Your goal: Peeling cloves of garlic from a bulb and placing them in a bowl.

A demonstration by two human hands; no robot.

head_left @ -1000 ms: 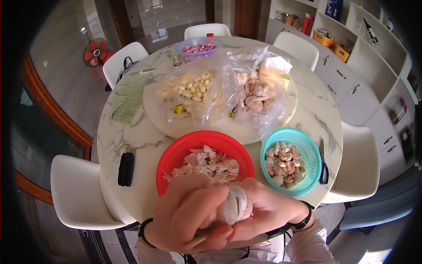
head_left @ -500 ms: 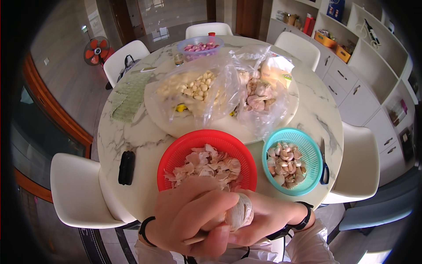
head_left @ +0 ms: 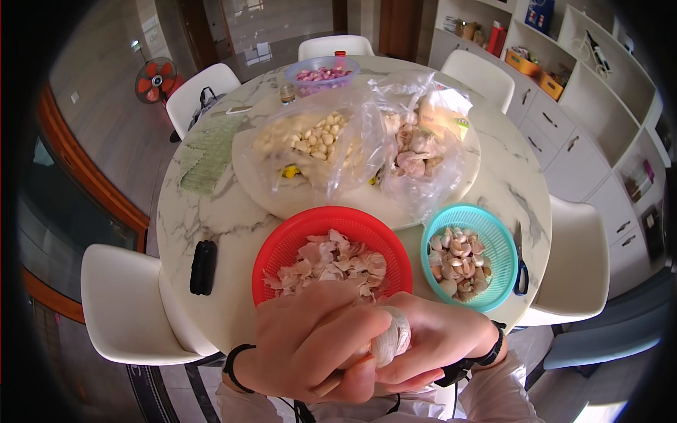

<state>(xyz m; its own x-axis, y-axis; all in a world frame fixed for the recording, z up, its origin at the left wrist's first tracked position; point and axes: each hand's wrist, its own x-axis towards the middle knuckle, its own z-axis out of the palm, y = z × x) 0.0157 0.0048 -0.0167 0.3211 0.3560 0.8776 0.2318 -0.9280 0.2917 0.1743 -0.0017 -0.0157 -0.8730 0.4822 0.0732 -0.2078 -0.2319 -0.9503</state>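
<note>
A whitish garlic bulb [head_left: 392, 340] is pinched between my two hands, close to me at the near edge of the table. My left hand [head_left: 307, 342] curls round its left side, thumb below and index finger above. From the right, my right hand [head_left: 441, 337] presses against the bulb with bent fingers, some of them hidden. Just beyond the hands stands a red plastic basket [head_left: 262, 254] with papery garlic skins [head_left: 331, 261] in it. A turquoise basket [head_left: 504, 264] to the right holds separated garlic cloves [head_left: 462, 261].
Farther back, clear plastic bags hold peeled cloves [head_left: 321, 137] and whole garlic bulbs [head_left: 416, 151] on a round raised board [head_left: 254, 187]. Blue-handled scissors [head_left: 521, 275] lie right of the turquoise basket. A black case [head_left: 204, 268] and green cloth [head_left: 208, 155] lie left; a bowl of shallots [head_left: 324, 74] stands behind.
My hands have shifted slightly and the garlic bulb has turned a little between them. Fingers of my right hand now show more below it. The baskets and bags stay in place.
</note>
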